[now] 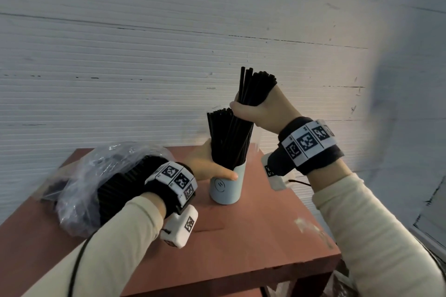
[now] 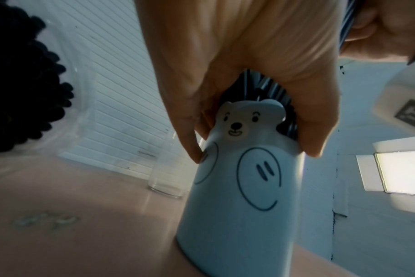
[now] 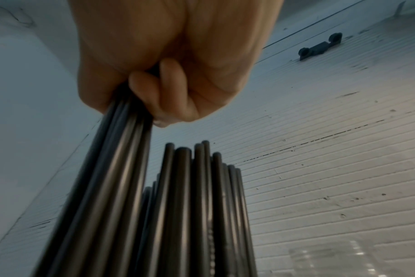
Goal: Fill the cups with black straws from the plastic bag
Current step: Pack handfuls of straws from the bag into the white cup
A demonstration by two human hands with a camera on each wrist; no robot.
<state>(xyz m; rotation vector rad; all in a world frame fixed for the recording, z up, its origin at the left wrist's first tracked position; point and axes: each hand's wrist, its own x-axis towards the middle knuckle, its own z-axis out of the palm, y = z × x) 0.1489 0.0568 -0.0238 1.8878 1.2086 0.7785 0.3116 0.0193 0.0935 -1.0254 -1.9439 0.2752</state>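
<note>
A pale blue cup (image 1: 226,185) with a bear face (image 2: 246,120) stands on the reddish table (image 1: 253,243). My left hand (image 1: 210,166) grips it round the rim, thumb (image 2: 190,148) on one side, fingers on the other. Black straws (image 1: 218,137) stand packed inside it. My right hand (image 1: 255,111) holds a bundle of black straws (image 1: 253,87), tilted, its lower ends going into the cup beside the others. The fist (image 3: 166,78) wraps the bundle (image 3: 107,178) near its top. A clear plastic bag (image 1: 96,181) with more black straws lies at the left.
A clear glass cup (image 2: 166,172) stands behind the blue cup near the ribbed white wall (image 1: 144,67). The table's front edge (image 1: 241,279) and right edge are close by. A white window frame (image 2: 400,172) shows at the right.
</note>
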